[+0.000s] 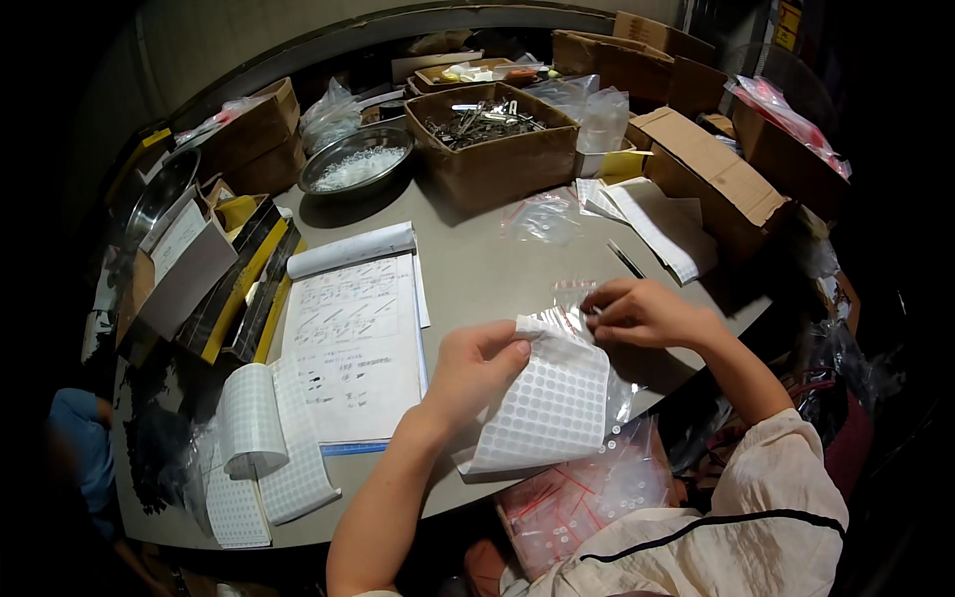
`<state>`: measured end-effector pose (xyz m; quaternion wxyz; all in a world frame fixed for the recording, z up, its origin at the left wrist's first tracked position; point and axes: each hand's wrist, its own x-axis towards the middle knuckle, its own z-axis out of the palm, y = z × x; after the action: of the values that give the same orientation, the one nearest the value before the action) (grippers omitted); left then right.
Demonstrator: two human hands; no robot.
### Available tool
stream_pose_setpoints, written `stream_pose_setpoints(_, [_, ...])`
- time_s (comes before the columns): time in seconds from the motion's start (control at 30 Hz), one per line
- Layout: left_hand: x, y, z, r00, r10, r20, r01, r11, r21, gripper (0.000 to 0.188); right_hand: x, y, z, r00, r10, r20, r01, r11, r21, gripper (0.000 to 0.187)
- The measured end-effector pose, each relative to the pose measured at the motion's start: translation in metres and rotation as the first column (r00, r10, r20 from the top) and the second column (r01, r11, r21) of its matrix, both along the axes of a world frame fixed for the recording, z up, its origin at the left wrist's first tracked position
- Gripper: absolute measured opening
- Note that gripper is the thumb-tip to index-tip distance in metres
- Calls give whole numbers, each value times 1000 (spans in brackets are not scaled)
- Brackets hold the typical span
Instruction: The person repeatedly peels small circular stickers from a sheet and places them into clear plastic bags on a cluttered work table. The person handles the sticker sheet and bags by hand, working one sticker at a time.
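Note:
My left hand (479, 366) grips the upper edge of a white sheet of round stickers (550, 403), thumb on top. The sheet hangs slightly bent over the table's near edge. Beside its upper right corner, my right hand (642, 313) has its fingers curled into a pinch. What lies between those fingertips is too small to make out. A clear zip bag (569, 291) lies under and next to these fingertips, partly covered by the sheet. Clear bags with red lines and small round stickers (587, 497) rest on my lap below.
An open notepad (348, 338) lies left of my hands, beside a folded stack of sticker sheets (254, 428). Behind stand a metal bowl of small clear pieces (316, 189) and a cardboard box (487, 174) of metal clips. A pen (626, 259) and papers (662, 224) lie right.

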<state>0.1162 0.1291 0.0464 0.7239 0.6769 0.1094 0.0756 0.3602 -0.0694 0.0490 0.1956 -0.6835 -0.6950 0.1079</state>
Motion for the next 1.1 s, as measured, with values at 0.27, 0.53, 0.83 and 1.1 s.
stream_pose_setpoints(0.27, [2, 7, -9, 989, 79, 121, -74, 996, -48, 22, -31, -4, 18, 883, -70, -465, 201, 950, 240, 22])
stream_pose_setpoints(0.53, [4, 7, -12, 994, 39, 104, -25, 991, -131, 18, -57, 22, 17, 937, 14, -350, 95, 952, 292, 22])
stream_pose_setpoints(0.83, [7, -5, -20, 992, 75, 106, -65, 993, -97, 14, -67, 34, 12, 930, 21, -367, 110, 937, 332, 15])
stream_pose_setpoints(1.1, [6, -3, -20, 993, 87, 79, -86, 996, -16, 14, -51, 44, 10, 858, -2, -514, 132, 967, 216, 17])
